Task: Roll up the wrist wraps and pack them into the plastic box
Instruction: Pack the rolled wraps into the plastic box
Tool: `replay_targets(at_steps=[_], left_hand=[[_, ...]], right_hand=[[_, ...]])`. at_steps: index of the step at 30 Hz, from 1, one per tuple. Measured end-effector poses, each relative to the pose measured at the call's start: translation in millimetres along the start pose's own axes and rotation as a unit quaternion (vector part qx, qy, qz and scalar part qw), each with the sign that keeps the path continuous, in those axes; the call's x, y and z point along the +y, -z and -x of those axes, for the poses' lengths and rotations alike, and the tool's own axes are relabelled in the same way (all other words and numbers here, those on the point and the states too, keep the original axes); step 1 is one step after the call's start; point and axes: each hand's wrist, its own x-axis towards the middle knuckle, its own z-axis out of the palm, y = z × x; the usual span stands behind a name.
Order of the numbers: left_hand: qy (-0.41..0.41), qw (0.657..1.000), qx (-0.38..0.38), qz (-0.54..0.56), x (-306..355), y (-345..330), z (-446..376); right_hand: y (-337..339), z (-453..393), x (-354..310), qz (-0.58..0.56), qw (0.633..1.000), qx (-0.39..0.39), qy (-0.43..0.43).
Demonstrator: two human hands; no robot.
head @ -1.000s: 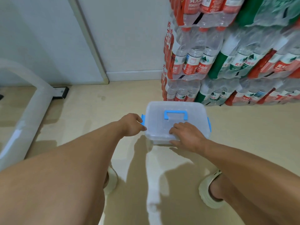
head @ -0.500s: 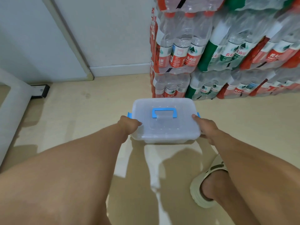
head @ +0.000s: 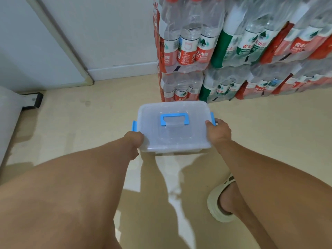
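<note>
A clear plastic box (head: 172, 139) with a closed lid, a blue top handle (head: 174, 118) and blue side latches is held above the beige floor. My left hand (head: 133, 139) grips its near left corner. My right hand (head: 218, 132) grips its right side by the blue latch, thumb on the lid. No wrist wraps show in this view; what is inside the box cannot be made out.
Shrink-wrapped packs of water bottles (head: 233, 51) are stacked against the wall just behind the box. A white frame with a black foot (head: 31, 101) lies at the left. My sandalled right foot (head: 222, 202) stands on the floor below the box.
My right hand left the lid top and took the box's right side. The box has come off the floor and nearer to me, held from both sides.
</note>
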Motion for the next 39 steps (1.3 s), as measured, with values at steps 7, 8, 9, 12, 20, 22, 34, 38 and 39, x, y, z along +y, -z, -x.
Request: replay_targets(at_steps=[7,8,9,12,20,22,34,38,39], left_hand=[[-0.027,0.999,0.016,-0.01,-2,0,-9],[-0.033,0.999,0.025,-0.025,-1,0,-9],[-0.042,0.998,0.036,-0.044,-1,0,-11],[-0.061,0.992,0.058,-0.098,2,-1,-8],[-0.113,0.973,0.08,-0.183,2,2,-10],[-0.12,0.97,0.084,-0.194,2,3,-8],[-0.14,0.975,0.057,-0.164,8,6,-10],[-0.127,0.979,0.016,-0.161,11,8,-6],[-0.122,0.979,0.008,-0.165,11,9,-7]], right_hand=[[-4,-1,1,-0.06,0.998,0.004,-0.014],[-4,-1,1,-0.072,0.997,0.005,-0.018],[-3,-2,1,-0.088,0.996,0.004,-0.025],[0,-2,0,-0.124,0.991,0.001,-0.046],[-11,3,-3,-0.081,0.995,0.053,-0.019],[-14,7,-3,-0.054,0.997,0.062,-0.01],[-31,-4,-19,0.029,0.999,0.012,0.041],[-40,-6,-23,0.053,0.998,0.011,0.031],[-41,-7,-23,0.053,0.998,0.009,0.024]])
